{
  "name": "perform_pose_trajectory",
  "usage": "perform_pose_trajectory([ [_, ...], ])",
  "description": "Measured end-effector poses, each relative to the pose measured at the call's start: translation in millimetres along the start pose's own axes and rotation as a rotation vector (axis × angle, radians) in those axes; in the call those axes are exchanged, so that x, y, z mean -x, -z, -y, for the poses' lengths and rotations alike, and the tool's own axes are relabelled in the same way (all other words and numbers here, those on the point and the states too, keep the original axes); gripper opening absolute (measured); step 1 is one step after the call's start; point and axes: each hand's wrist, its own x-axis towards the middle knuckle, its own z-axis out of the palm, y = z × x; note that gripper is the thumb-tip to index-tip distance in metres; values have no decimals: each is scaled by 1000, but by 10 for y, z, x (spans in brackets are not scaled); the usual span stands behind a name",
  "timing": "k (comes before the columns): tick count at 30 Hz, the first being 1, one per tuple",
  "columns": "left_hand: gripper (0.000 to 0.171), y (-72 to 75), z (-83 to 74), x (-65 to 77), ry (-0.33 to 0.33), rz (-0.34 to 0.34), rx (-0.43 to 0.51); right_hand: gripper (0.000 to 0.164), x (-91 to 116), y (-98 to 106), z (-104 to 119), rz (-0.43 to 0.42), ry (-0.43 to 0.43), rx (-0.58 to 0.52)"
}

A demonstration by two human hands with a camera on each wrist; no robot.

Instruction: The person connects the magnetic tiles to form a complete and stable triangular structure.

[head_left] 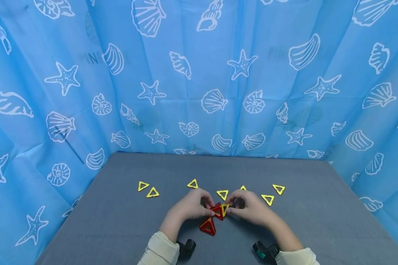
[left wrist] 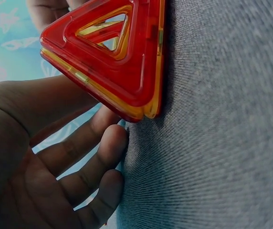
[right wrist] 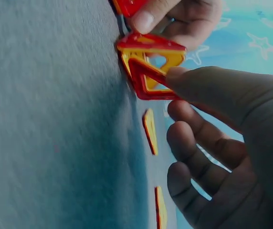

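Above the middle of the table, my left hand pinches a red triangular magnetic tile between thumb and fingers. My right hand pinches a tile that looks yellow in the head view and shows a red edge in the right wrist view. The two tiles meet at an angle, forming part of a small pyramid. The right hand's other fingers are spread loosely. Just nearer to me stands a closed red and yellow tile pyramid, which fills the top of the left wrist view.
Several yellow triangular tiles lie flat beyond the hands, two at the left, one behind the left hand, others in the middle and right. A blue shell-patterned curtain hangs round the grey table.
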Motion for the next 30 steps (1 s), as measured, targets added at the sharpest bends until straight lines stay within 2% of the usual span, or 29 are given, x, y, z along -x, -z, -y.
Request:
perform_pose_trajectory([
  [5, 12, -2, 11, 2, -14, -3, -5, 16, -11, -65, 36, -17, 49, -27],
  [17, 11, 3, 19, 2, -26, 3, -4, 15, -28, -164, 97, -46, 30, -48],
  [30, 11, -8, 19, 3, -33, -3, -2, 11, -25, -174, 74, -52, 30, -31],
])
